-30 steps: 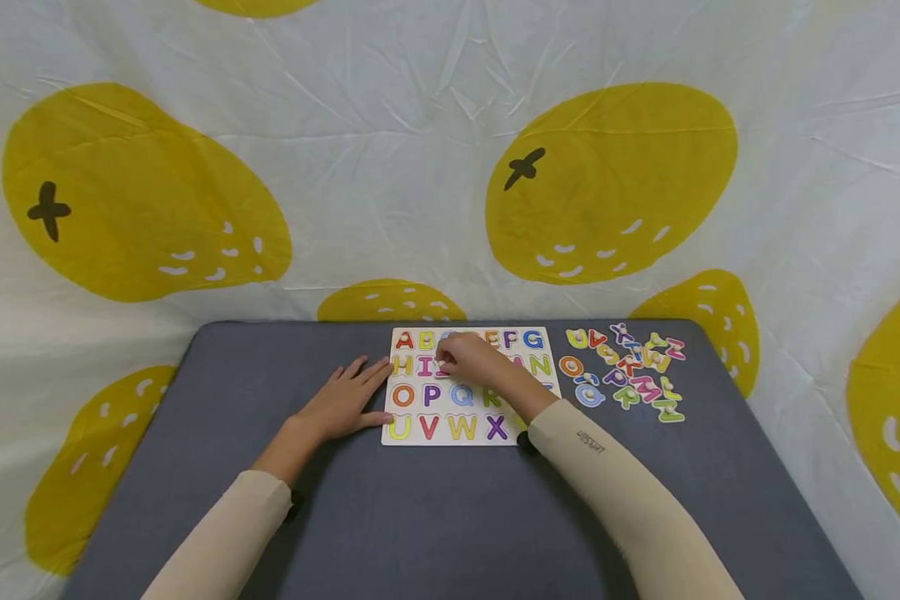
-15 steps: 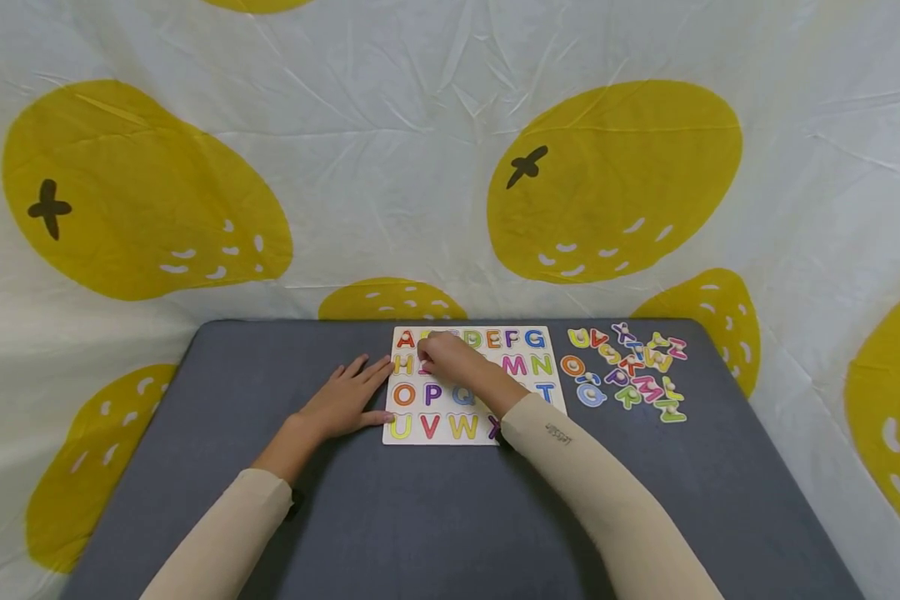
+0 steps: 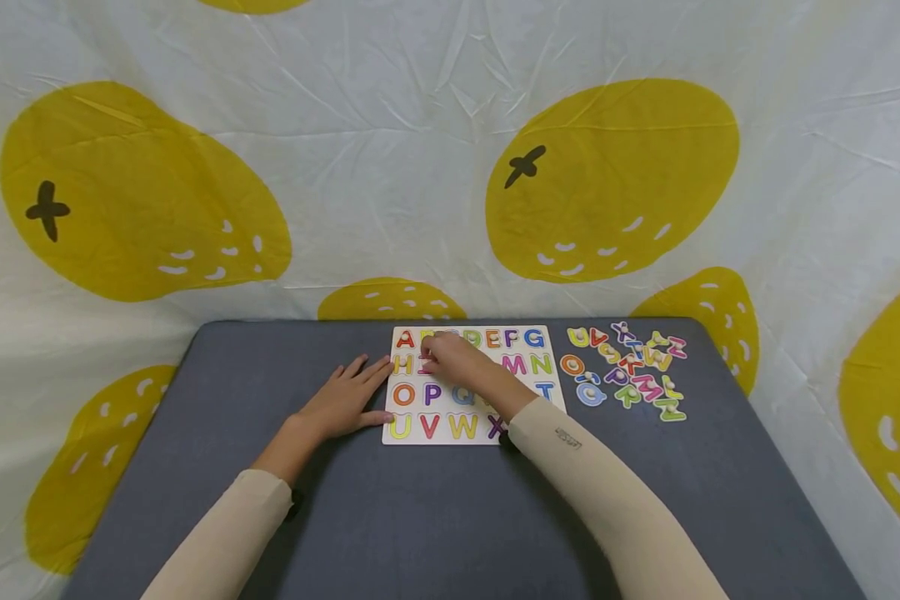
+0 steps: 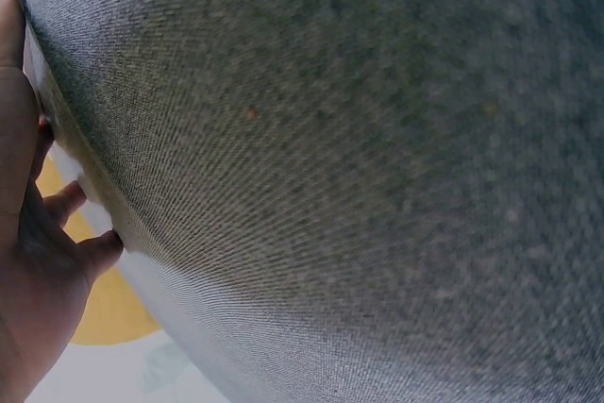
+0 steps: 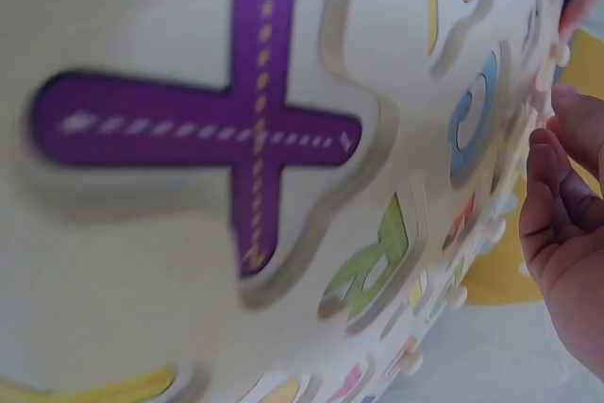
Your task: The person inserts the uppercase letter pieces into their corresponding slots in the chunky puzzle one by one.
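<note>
A white alphabet puzzle board [image 3: 416, 433] lies at the table's far side, with coloured letter shapes in rows. My left hand [image 3: 342, 402] rests at its left edge, fingers spread and thumb touching the lower corner; the left wrist view shows only its fingers at one side. My right hand [image 3: 457, 362] is over the board's second row, right of the H [image 3: 402, 365]. Its thumb and fingertips pinch a pink letter puzzle piece [image 3: 423, 367], seemingly an I, mostly hidden under the hand. In the right wrist view the pinching fingers [image 5: 557, 153] are at the right edge, near several knobs.
Loose knobbed letter pieces, such as an orange O [image 3: 572, 366], a blue Q [image 3: 590, 394] and a pink M [image 3: 647, 388], are scattered right of the board. The dark grey table [image 3: 420, 517] meets a lemon-print cloth [image 3: 390, 192] behind.
My right hand has moved a little left with the pink letter piece, onto the I place in the second row, then stayed nearly still. The left hand has not moved.
</note>
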Demonstrator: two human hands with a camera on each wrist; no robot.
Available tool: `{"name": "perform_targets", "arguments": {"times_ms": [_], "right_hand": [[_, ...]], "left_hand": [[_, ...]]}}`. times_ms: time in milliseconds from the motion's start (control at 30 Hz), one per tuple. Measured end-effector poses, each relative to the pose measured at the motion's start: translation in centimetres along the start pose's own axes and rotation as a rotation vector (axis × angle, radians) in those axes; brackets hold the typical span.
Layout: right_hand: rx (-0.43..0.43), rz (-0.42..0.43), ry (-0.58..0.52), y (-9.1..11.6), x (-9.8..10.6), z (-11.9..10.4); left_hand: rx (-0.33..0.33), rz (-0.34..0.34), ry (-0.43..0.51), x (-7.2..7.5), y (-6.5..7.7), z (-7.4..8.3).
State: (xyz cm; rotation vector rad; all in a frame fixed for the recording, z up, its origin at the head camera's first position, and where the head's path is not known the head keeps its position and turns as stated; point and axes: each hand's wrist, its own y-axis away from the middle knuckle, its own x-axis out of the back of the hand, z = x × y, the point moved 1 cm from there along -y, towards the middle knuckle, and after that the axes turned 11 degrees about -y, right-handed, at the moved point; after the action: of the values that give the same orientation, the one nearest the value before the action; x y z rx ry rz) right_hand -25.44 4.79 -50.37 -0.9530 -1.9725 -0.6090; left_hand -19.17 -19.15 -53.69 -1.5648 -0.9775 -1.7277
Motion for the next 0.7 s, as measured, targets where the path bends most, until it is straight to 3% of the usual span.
{"name": "perform_targets", "arguments": {"times_ms": [333,700], "right_hand": [[0.036,0.079,-0.104,3.5,2.1,1.5],[-0.047,0.183,-0.170,9.1,5.1,5.7]], "left_hand": [[-0.007,0.000,0.007,-0.2,0.0,-0.2],[0.001,-0.014,0.017,0.0,0.0,-0.1]]}}
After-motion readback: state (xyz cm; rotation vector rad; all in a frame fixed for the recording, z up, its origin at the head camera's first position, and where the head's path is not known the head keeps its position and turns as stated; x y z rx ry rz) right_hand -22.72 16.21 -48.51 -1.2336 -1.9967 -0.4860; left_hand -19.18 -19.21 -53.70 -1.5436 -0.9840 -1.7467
